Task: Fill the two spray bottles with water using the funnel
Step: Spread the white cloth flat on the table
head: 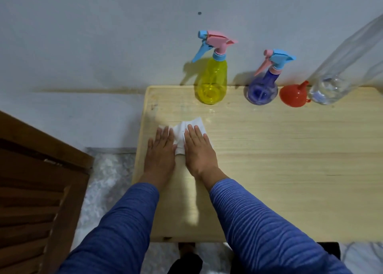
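Note:
A yellow spray bottle (211, 78) with a pink and blue trigger head stands at the table's back edge. To its right stands a blue spray bottle (262, 87) with its head on. A red funnel (293, 95) lies beside it, spout pointing up and back. A tall clear water bottle (339, 70) stands at the far right with a little water at the bottom. My left hand (160, 151) and my right hand (198, 149) lie flat, fingers straight, pressing a white tissue (184, 132) onto the table near its left edge.
The pale wooden table (279, 170) reaches from the middle to the right edge of the view. A brown slatted wooden door (35, 190) stands at the left. A grey wall rises behind the table. Marbled floor shows between door and table.

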A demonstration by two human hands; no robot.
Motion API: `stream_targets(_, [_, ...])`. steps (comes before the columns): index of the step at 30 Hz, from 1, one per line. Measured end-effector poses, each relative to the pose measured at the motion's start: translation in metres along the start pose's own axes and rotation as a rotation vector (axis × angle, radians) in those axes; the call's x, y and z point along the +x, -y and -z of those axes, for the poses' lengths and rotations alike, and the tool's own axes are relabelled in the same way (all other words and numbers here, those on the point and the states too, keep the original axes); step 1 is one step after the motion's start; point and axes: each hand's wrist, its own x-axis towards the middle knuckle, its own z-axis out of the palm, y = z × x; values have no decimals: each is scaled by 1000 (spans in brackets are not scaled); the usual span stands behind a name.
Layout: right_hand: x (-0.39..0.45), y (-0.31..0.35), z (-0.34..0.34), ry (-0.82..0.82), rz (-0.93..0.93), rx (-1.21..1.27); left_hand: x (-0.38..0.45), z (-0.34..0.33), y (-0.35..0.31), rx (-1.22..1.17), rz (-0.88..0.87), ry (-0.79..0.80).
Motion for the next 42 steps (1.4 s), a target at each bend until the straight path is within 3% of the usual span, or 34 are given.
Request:
stream_targets(8, [-36,-61,18,-55,-38,-14,-5,-19,-67,39,-88,-9])
stream_targets(29, [-163,-344,123,-130,-324,-92,21,-106,-390,122,-362,39])
stream_targets(35, [-197,-376,135,-164,-438,-79,9,-124,-433,23,-480,-7])
stream_targets(42, [-210,-362,122,-195,-514,-30,-4,-127,-422,110,-549,-51])
